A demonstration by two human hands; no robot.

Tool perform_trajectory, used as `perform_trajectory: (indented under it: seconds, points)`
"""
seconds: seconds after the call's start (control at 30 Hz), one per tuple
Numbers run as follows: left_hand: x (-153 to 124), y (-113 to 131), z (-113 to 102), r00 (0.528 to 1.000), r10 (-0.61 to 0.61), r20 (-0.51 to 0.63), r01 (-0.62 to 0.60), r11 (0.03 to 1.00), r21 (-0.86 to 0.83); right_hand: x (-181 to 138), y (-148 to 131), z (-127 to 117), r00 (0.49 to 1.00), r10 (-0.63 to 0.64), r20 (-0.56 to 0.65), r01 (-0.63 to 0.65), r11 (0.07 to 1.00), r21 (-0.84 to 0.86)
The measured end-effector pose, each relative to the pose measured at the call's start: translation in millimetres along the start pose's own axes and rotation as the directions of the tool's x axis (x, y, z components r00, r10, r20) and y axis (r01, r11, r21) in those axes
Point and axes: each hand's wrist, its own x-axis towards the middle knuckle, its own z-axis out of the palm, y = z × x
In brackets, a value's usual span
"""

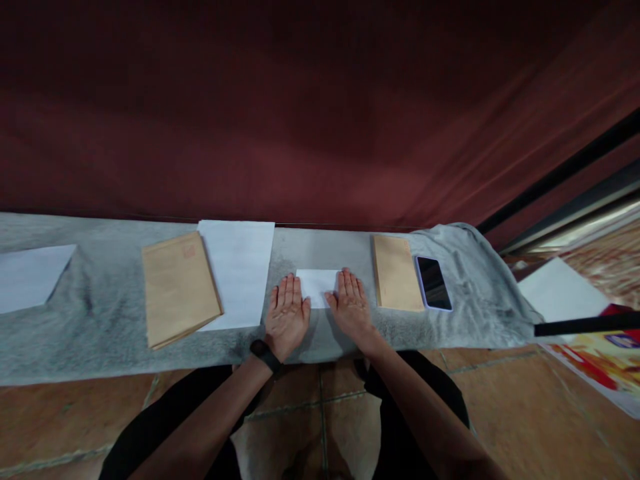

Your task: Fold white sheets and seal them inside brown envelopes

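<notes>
A small white sheet of paper (316, 287), perhaps folded, lies on the grey cloth in front of me. My left hand (287, 317) rests at its left edge, palm down with the fingers stretched out. On the opposite edge, my right hand (353, 305) lies flat too, fingers extended and thumb pointing inward over the paper. Left of my hands is a stack of large white paper (240, 267), partly covered by a pile of brown envelopes (183, 287). Another brown envelope stack (399, 273) sits just right of my right hand.
A phone (434, 283) lies beside the right-hand envelopes. At the far left is a folded white sheet (33, 277). The grey cloth (105, 333) covers a narrow surface against a dark red curtain (300, 133). A white sheet and a colourful package (607, 353) are at the right.
</notes>
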Motion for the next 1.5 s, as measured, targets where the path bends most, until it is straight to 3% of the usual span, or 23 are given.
perform_trajectory:
  seconds: [0.13,0.3,0.53,0.83,1.5]
  points:
    - [4,-1,-2,1.000,0.004,0.003,-0.004,1.000,0.006,-1,2,-4,1.000,0.019,0.016,-0.019,1.000,-0.011]
    - [9,8,-3,0.995,0.098,0.031,-0.098,0.995,0.016,2,1,-8,0.999,0.034,0.020,-0.034,0.999,-0.001]
    - [18,26,3,0.969,0.198,0.150,-0.212,0.974,0.077,8,-11,-5,0.990,-0.109,0.093,0.098,0.988,0.120]
    - [25,20,7,0.965,0.176,0.196,-0.211,0.961,0.179,10,-10,-1,0.992,-0.088,0.088,0.079,0.992,0.103]
    - [29,4,0,0.991,0.060,0.116,-0.085,0.972,0.221,5,9,3,1.000,-0.010,-0.021,0.009,1.000,-0.024]
